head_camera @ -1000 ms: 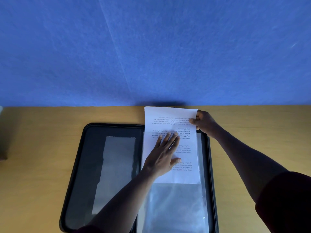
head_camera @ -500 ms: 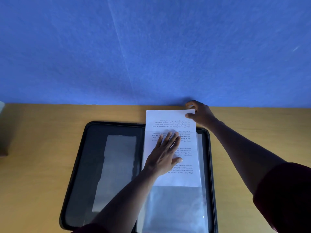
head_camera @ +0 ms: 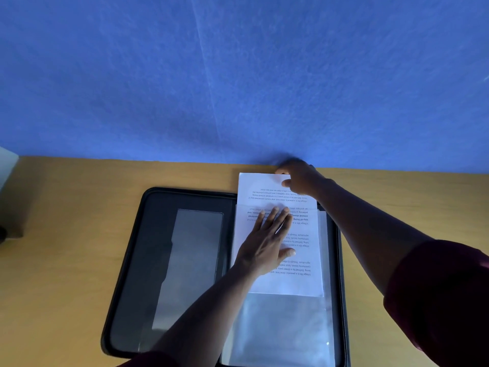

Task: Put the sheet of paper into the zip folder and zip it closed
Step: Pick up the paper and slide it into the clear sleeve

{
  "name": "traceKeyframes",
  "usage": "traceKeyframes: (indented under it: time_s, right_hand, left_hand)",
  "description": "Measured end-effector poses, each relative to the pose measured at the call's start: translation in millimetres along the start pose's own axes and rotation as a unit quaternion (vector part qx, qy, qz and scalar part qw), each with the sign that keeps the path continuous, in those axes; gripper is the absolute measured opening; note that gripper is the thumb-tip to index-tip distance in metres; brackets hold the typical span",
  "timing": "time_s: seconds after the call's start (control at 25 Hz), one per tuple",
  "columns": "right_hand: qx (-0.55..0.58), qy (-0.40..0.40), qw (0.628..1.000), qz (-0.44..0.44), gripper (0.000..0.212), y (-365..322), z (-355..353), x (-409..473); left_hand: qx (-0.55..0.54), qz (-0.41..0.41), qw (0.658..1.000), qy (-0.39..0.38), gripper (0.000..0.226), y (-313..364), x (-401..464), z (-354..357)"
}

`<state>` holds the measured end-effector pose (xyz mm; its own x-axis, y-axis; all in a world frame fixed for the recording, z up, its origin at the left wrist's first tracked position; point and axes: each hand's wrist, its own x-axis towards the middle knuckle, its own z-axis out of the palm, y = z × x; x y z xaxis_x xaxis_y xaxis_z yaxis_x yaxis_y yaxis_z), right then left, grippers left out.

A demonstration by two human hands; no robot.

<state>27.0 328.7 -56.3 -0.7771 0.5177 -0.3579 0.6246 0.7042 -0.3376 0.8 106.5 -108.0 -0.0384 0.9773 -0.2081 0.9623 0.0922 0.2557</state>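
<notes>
Paper sheet (head_camera: 296, 282), printed, part-way inside clear sleeve (head_camera: 283, 332) on right half of open black zip folder (head_camera: 158, 234); far end poking out past folder's rim toward 12 o'clock. Left hand (head_camera: 267, 242) flat on sleeve over sheet, fingers straight and together, pointing to 12, grasping nothing. Right hand (head_camera: 299, 178) at sheet's far corner, about 1 o'clock, thumb and curled fingers pinching that edge. Folder lying unzipped on wooden desk (head_camera: 66, 260), blue wall (head_camera: 238, 75) behind.

White printed sheet (head_camera: 285, 282), black folder (head_camera: 127, 287), seemingly maroon sleeves (head_camera: 436, 300).
</notes>
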Motion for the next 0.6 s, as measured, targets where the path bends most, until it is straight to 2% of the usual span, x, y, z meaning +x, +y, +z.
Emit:
traceKeyframes:
  time_s: [0.32, 0.48, 0.6]
  right_hand:
    - [0.033, 0.03, 0.999, -0.023, 0.025, 0, 8, -14]
    - [0.046, 0.015, 0.998, -0.039, 0.035, -2, 11, -20]
    - [0.062, -0.004, 0.996, -0.057, 0.035, 0, 8, -20]
  left_hand:
    - [-0.004, -0.002, 1.0, 0.006, 0.082, 2, 1, 0]
    - [0.0, -0.007, 1.0, 0.003, 0.083, 4, 1, -1]
    - [-0.001, -0.006, 1.0, 0.005, 0.083, 5, -2, -5]
